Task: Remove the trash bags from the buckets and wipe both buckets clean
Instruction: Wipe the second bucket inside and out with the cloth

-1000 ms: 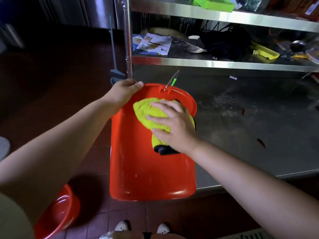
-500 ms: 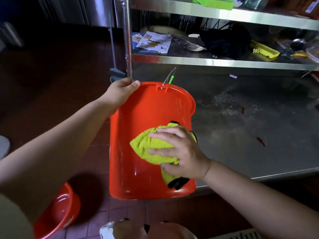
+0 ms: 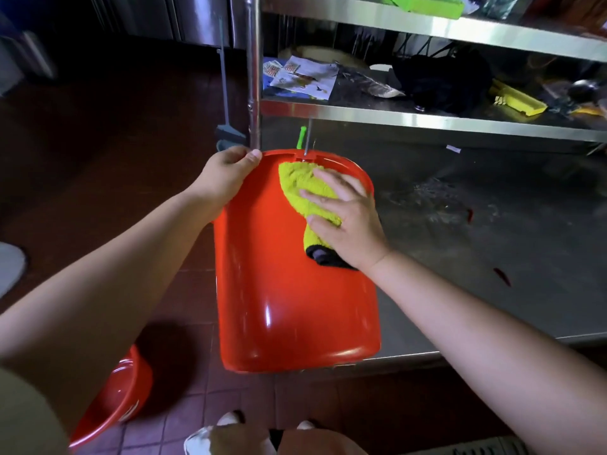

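My left hand (image 3: 226, 178) grips the far rim of the red bucket (image 3: 289, 310); my right hand (image 3: 345, 218) presses the soft cloth (image 3: 305, 188) flat-fingered. The bucket's glossy plastic looks light, stiff and slippery, so I'd keep hold at the rim.

L hand (image 3: 226, 178) fingers curled (thumb on top), R hand (image 3: 348, 218) flat, fingers spread, both arms extended

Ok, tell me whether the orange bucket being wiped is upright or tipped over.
Tipped. The orange bucket lies on its side across the steel table's edge, its outer wall facing up under the yellow cloth; the left hand grips its rim.
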`<state>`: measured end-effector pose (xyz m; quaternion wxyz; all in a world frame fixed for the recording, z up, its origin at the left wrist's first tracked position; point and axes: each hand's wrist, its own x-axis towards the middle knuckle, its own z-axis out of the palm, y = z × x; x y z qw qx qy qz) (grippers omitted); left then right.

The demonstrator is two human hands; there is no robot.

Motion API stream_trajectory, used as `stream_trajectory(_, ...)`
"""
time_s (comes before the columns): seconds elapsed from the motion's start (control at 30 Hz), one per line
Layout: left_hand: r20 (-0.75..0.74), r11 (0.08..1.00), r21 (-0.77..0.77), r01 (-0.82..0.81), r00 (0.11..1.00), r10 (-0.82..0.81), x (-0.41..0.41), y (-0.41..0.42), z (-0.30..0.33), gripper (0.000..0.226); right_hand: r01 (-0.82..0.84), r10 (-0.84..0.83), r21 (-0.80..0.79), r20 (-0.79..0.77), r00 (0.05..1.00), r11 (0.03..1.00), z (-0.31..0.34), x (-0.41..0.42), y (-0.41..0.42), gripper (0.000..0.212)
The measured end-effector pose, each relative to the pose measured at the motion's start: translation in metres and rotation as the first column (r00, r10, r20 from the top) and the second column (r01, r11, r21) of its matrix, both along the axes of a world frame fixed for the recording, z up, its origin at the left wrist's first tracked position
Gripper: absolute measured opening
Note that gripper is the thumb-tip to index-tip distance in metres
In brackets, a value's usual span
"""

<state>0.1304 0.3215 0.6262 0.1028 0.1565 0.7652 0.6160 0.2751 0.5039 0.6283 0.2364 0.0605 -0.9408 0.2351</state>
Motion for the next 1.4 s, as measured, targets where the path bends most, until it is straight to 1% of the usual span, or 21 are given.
stream_trajectory(0.1,-0.014,1.000,0.021,-0.015,1.000,0.015,0.004,-0.002,-0.003,0.029,-0.112,0.111,0.062,0.026,0.993,0.992,-0.007,0.042,-0.008,0.036)
stream_trajectory(0.27,-0.006,0.999,0.033,-0.007,1.000,0.007,0.008,-0.003,-0.001,0.024,-0.265,0.263,0.103,0.026,0.964,0.959,-0.027,0.103,-0.015,0.038)
stream_trajectory(0.37,-0.006,0.999,0.028,0.022,1.000,-0.022,0.011,-0.002,0.001,0.024,-0.305,0.305,0.096,0.018,0.952,0.947,-0.031,0.111,-0.014,0.038)
stream_trajectory(0.47,0.042,0.997,0.034,0.064,0.997,-0.066,0.008,-0.004,0.005,0.022,-0.342,0.345,0.129,0.003,0.939,0.931,-0.028,0.094,-0.007,0.036)
stream_trajectory(0.57,0.083,0.993,0.059,0.101,0.991,-0.106,0.005,-0.006,0.006,0.021,-0.288,0.293,0.135,-0.016,0.956,0.948,-0.019,0.060,-0.001,0.035)
stream_trajectory(0.73,0.116,0.984,0.073,0.163,0.978,-0.171,0.001,-0.005,0.009,0.021,-0.084,0.083,0.047,0.023,0.996,0.995,0.008,-0.002,0.021,0.038)
stream_trajectory(0.8,0.128,0.981,0.075,0.176,0.974,-0.185,0.000,-0.007,0.008,0.022,-0.039,0.039,0.008,0.035,0.999,0.999,0.014,-0.015,0.027,0.038)
stream_trajectory(0.87,0.152,0.979,0.109,0.172,0.970,-0.188,-0.001,-0.009,0.005,0.024,-0.008,0.007,0.029,0.033,0.999,1.000,0.014,-0.017,0.023,0.033)
stream_trajectory(0.93,0.170,0.981,0.149,0.124,0.974,-0.149,0.001,-0.008,-0.001,0.022,0.014,-0.017,0.076,0.033,0.999,0.997,0.013,-0.010,0.012,0.031)
stream_trajectory(1.0,0.201,0.985,0.170,-0.017,0.980,-0.018,0.004,-0.003,-0.005,0.010,-0.007,0.002,0.131,0.039,0.999,0.991,0.011,0.006,0.001,0.032)
stream_trajectory(1.03,0.195,0.981,0.164,-0.106,0.978,0.073,0.005,0.000,-0.006,0.009,-0.039,0.033,0.154,0.040,0.999,0.987,0.010,0.017,-0.004,0.032)
stream_trajectory(1.07,0.126,0.972,0.106,-0.208,0.973,0.194,0.006,0.002,-0.005,0.020,-0.079,0.073,0.170,0.042,0.996,0.982,0.008,0.029,-0.008,0.033)
stream_trajectory(1.1,-0.053,0.958,0.010,-0.288,0.956,0.288,0.007,0.005,-0.002,0.031,-0.121,0.114,0.180,0.048,0.992,0.976,0.006,0.042,-0.013,0.034)
stream_trajectory(1.13,-0.308,0.942,-0.083,-0.326,0.907,0.287,0.009,0.009,0.004,0.038,-0.157,0.149,0.186,0.055,0.987,0.970,0.004,0.054,-0.017,0.034)
stream_trajectory(1.17,-0.536,0.943,-0.139,-0.304,0.823,0.186,0.012,0.015,0.013,0.039,-0.189,0.181,0.195,0.059,0.982,0.963,0.001,0.064,-0.022,0.034)
stream_trajectory(1.2,-0.654,0.955,-0.199,-0.218,0.756,0.036,0.017,0.023,0.022,0.037,-0.217,0.208,0.208,0.064,0.976,0.954,-0.002,0.074,-0.027,0.033)
stream_trajectory(1.23,-0.682,0.953,-0.279,-0.120,0.723,-0.109,0.022,0.032,0.031,0.033,-0.244,0.233,0.225,0.073,0.970,0.943,-0.005,0.082,-0.031,0.033)
stream_trajectory(1.27,-0.669,0.927,-0.372,-0.052,0.707,-0.229,0.026,0.041,0.036,0.032,-0.267,0.254,0.242,0.083,0.964,0.933,-0.008,0.090,-0.034,0.033)
stream_trajectory(1.3,-0.643,0.887,-0.461,-0.027,0.698,-0.313,0.029,0.049,0.037,0.031,-0.289,0.275,0.254,0.090,0.957,0.923,-0.011,0.096,-0.036,0.033)
stream_trajectory(1.37,-0.600,0.811,-0.582,-0.060,0.705,-0.378,0.030,0.058,0.034,0.033,-0.338,0.324,0.262,0.098,0.941,0.904,-0.013,0.104,-0.037,0.034)
stream_trajectory(1.4,-0.593,0.797,-0.599,-0.077,0.711,-0.377,0.030,0.059,0.034,0.032,-0.364,0.351,0.265,0.096,0.931,0.893,-0.013,0.105,-0.037,0.034)
